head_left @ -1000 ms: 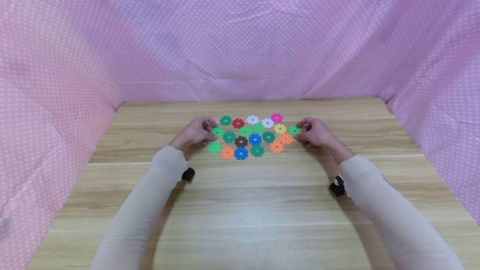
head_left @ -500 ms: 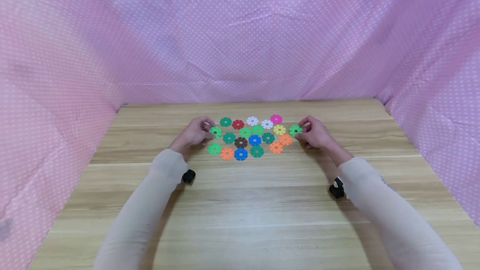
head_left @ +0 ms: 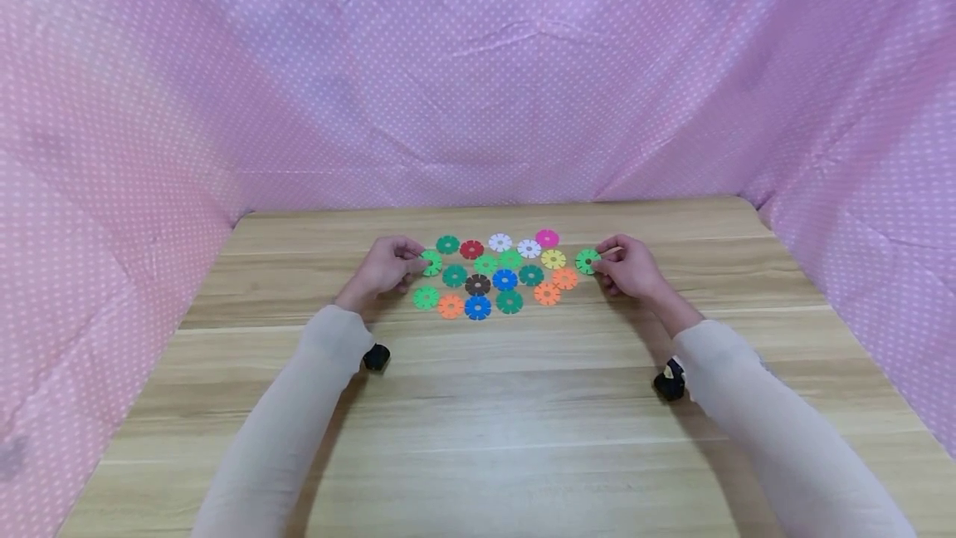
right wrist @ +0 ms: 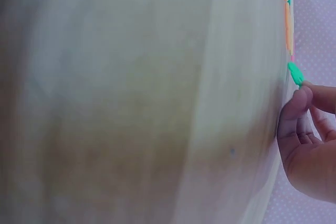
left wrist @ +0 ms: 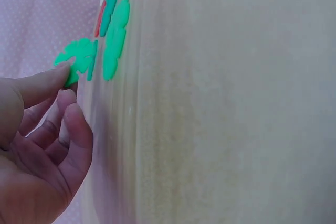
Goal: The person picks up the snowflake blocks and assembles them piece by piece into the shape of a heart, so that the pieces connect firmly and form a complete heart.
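Observation:
In the head view my left hand [head_left: 385, 266] pinches a light green notched plastic disc [head_left: 436, 261] at the left end of a group of such discs. The left wrist view has this green disc [left wrist: 80, 52] tilted up between thumb and forefinger, the other fingers curled beneath. At the right end of the group, my right hand [head_left: 630, 266] grips a second light green disc [head_left: 582, 261] by its outer edge. From the right wrist, that disc [right wrist: 295, 72] appears nearly edge-on beyond the thumb and fingertip. Each disc has slots round its rim and a central hole.
Several discs lie flat between the hands, among them a red disc [head_left: 471, 250], a pink disc [head_left: 548, 237], a brown disc [head_left: 469, 284] and a yellow disc [head_left: 553, 253]. They rest on a wood-grain table [head_left: 493, 405]. Pink dotted cloth [head_left: 478, 106] surrounds its back and sides.
Both hands keep their discs and shift only slightly. The discs are more tilted than a second ago, and the thumbs have moved up along their edges.

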The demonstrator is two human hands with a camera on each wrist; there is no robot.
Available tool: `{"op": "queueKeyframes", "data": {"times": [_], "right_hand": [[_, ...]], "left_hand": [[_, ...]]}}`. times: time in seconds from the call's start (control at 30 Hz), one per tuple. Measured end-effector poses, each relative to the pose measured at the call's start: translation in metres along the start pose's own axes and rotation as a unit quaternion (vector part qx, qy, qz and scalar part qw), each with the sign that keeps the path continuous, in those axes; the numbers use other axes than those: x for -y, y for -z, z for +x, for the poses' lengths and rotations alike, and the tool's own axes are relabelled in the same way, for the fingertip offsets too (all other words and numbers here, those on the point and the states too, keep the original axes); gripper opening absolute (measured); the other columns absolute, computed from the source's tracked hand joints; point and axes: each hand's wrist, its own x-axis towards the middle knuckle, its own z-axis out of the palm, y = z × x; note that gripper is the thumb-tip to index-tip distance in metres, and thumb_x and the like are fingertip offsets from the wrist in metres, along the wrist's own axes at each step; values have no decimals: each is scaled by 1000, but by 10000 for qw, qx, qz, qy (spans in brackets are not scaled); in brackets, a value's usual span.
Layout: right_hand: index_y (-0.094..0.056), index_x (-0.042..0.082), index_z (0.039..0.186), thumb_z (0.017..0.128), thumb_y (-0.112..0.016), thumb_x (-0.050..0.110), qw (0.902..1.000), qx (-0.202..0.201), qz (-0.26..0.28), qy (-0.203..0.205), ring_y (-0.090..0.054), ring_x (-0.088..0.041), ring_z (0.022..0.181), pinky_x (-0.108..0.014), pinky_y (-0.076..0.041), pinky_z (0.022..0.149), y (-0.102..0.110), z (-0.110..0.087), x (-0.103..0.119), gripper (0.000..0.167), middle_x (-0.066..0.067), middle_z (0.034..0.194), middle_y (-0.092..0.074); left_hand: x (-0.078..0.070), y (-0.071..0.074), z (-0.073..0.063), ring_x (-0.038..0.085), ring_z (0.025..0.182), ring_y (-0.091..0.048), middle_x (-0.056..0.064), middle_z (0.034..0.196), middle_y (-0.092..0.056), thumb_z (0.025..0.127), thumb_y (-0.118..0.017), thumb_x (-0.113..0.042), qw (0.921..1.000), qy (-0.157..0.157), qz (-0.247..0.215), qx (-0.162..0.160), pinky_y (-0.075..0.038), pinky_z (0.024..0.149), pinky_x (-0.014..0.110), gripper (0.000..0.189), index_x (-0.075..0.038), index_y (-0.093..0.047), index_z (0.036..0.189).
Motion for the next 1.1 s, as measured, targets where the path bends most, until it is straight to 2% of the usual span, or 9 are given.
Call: {"op": "queueKeyframes", "data": {"times": [0.17, 0.27, 0.43, 0.6, 0.7, 0.93, 1.1], "right_hand": [[-54, -8, 127, 99, -64, 8, 9995, -134, 243, -119, -57, -13, 62, -26, -53, 53, 3, -5, 1, 34, -16, 87, -63], [-54, -9, 129, 99, -64, 9, 9987, -139, 457, -161, -57, -12, 65, -25, -55, 56, 5, -8, 3, 36, -16, 89, -63], [-56, -10, 130, 99, -64, 7, 9945, -57, 1011, -270, -58, -11, 68, -23, -55, 58, 5, -14, 8, 37, -16, 94, -64], [-55, -11, 130, 99, -65, 8, 9849, -41, 1703, -317, -59, -11, 69, -20, -52, 56, 3, -21, 17, 38, -3, 93, -67], [-54, -12, 129, 99, -65, 7, 9786, -44, 2043, -258, -58, -9, 67, -19, -51, 54, 1, -27, 23, 37, 3, 89, -69], [-55, -14, 125, 98, -67, 7, 9668, -1, 2555, -80, -56, -7, 65, -20, -50, 52, -3, -43, 37, 37, 2, 86, -69], [-62, -8, 116, 97, -68, 7, 9560, 60, 2935, 22, -57, -9, 65, -21, -50, 51, -7, -53, 44, 25, 1, 86, -71]], "left_hand": [[-5, -3, -5, 21, 65, -54, 13, 94, -64, 97, -70, -15, 9998, -151, 0, -155, -46, 50, 26, 19, -3, -67, 112], [-10, -4, -9, 24, 64, -54, 16, 96, -66, 97, -70, -15, 9991, -358, -4, -222, -44, 49, 25, 17, -4, -68, 110], [-18, -8, -18, 23, 64, -58, 20, 99, -71, 95, -71, -14, 9967, -742, -42, -314, -48, 53, 28, 16, -4, -71, 108], [-26, -12, -27, 20, 62, -61, 13, 100, -74, 94, -73, -14, 9924, -1102, -302, -448, -54, 57, 36, 17, -5, -73, 108], [-30, -14, -33, 21, 62, -62, 13, 100, -74, 94, -73, -15, 9886, -1338, -476, -501, -55, 58, 39, 19, -5, -73, 109], [-39, -18, -44, 20, 62, -63, 11, 92, -72, 94, -73, -14, 9785, -1850, -664, -631, -52, 54, 27, 19, -4, -73, 110], [-46, -23, -49, 21, 61, -62, 11, 96, -72, 95, -71, -8, 9697, -2230, -779, -627, -55, 58, 31, 16, -2, -72, 110]]}}
